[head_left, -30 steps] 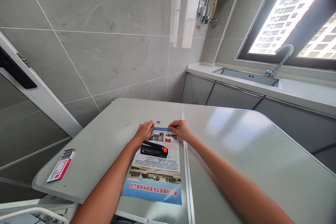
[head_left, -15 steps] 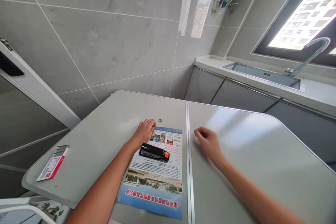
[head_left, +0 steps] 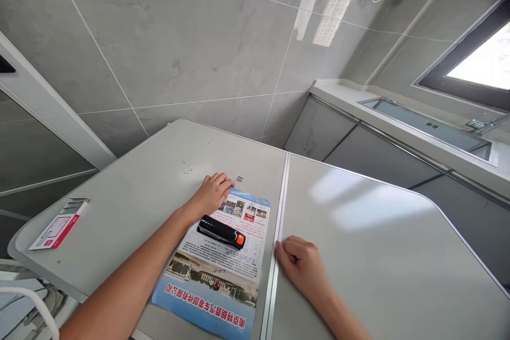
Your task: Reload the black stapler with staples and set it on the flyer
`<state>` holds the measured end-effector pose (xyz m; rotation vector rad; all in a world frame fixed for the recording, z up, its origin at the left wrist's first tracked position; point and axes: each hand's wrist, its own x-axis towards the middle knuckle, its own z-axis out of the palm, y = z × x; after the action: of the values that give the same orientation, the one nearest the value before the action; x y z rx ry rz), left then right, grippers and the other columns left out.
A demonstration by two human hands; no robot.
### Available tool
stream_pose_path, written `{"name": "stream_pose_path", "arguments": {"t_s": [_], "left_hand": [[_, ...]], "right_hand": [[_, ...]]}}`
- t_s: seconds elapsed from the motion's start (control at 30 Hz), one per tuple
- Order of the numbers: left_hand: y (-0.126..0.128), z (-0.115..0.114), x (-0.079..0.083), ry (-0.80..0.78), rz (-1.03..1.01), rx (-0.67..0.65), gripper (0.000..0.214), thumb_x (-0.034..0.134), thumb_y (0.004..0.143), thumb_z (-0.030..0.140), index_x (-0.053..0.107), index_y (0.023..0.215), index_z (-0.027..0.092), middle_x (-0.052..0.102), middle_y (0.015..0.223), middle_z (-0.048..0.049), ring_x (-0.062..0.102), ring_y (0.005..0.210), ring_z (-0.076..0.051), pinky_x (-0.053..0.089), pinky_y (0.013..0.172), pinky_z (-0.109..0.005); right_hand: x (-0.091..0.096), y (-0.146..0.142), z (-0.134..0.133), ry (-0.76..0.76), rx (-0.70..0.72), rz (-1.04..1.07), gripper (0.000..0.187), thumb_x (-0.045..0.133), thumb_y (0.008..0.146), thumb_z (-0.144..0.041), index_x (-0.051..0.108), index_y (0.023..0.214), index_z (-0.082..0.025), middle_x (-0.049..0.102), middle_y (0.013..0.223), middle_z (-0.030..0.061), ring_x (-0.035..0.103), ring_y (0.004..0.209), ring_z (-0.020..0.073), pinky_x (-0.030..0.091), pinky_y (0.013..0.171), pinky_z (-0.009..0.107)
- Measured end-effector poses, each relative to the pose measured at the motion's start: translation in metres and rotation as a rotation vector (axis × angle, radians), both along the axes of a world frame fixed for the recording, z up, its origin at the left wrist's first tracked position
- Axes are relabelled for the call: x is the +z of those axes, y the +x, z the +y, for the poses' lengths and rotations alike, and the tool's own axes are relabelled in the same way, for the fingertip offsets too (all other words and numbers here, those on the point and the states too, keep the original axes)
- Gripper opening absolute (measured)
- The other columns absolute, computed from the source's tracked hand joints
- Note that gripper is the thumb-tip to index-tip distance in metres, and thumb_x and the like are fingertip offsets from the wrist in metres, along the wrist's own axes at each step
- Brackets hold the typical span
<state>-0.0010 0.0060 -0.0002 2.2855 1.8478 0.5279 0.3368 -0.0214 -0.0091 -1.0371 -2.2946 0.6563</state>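
A printed flyer (head_left: 207,303) with a blue band, photos and red Chinese lettering lies on the table. On its middle rests a black stapler (head_left: 221,231) with an orange end, neither hand touching it. My left hand (head_left: 211,194) is at the flyer's far left corner, fingers curled together over its edge; the fingertips are partly hidden. To the right of the flyer, across the metal seam, my right hand (head_left: 302,265) rests on the table in a loose fist, with nothing visible in it. Small strips of staples (head_left: 239,178) lie just beyond the flyer.
A red-and-white staple packet (head_left: 59,226) lies near the table's left edge. Several loose staples (head_left: 187,170) are scattered beyond my left hand. A metal seam (head_left: 274,255) divides the tabletop (head_left: 378,255). At the back right stands a counter with a sink (head_left: 426,122).
My view has tilted and shifted. My right hand has come nearer to me and closer to the seam, its fingers curled more. My left hand stays at the flyer's corner; the stapler lies still.
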Motion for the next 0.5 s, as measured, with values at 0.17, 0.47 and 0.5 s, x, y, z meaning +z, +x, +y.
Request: {"name": "stream_pose_path", "arguments": {"t_s": [0.17, 0.47, 0.5], "left_hand": [[-0.0002, -0.0011, 0.003, -0.049, -0.055, 0.024, 0.025, 0.038, 0.104, 0.02, 0.062, 0.106, 0.024, 0.063, 0.109, -0.0076, 0.055, 0.101, -0.025, 0.038, 0.092, -0.04], [-0.0025, -0.0035, 0.0054, -0.035, -0.093, 0.013, 0.02, 0.035, 0.102, 0.013, 0.052, 0.099, 0.023, 0.062, 0.101, -0.006, 0.054, 0.096, -0.024, 0.037, 0.087, -0.04], [-0.0027, -0.0038, 0.0052, -0.032, -0.096, 0.008, 0.02, 0.035, 0.101, 0.012, 0.052, 0.099, 0.023, 0.062, 0.101, -0.006, 0.054, 0.096, -0.024, 0.037, 0.087, -0.04]], "right_hand": [[0.0002, 0.0005, -0.0007, -0.026, 0.042, -0.051, 0.049, 0.048, 0.101, -0.028, 0.026, 0.057, -0.022, 0.038, 0.055, -0.0014, 0.039, 0.052, 0.0138, 0.031, 0.054, 0.029], [0.0022, -0.0061, 0.0019, 0.007, 0.062, -0.201, 0.048, 0.048, 0.102, -0.033, 0.033, 0.058, -0.021, 0.048, 0.056, 0.0001, 0.045, 0.054, 0.0148, 0.03, 0.057, 0.029], [0.0021, -0.0065, 0.0025, 0.009, 0.055, -0.209, 0.047, 0.049, 0.102, -0.033, 0.034, 0.059, -0.021, 0.048, 0.056, -0.0001, 0.045, 0.054, 0.0144, 0.029, 0.056, 0.029]]}}
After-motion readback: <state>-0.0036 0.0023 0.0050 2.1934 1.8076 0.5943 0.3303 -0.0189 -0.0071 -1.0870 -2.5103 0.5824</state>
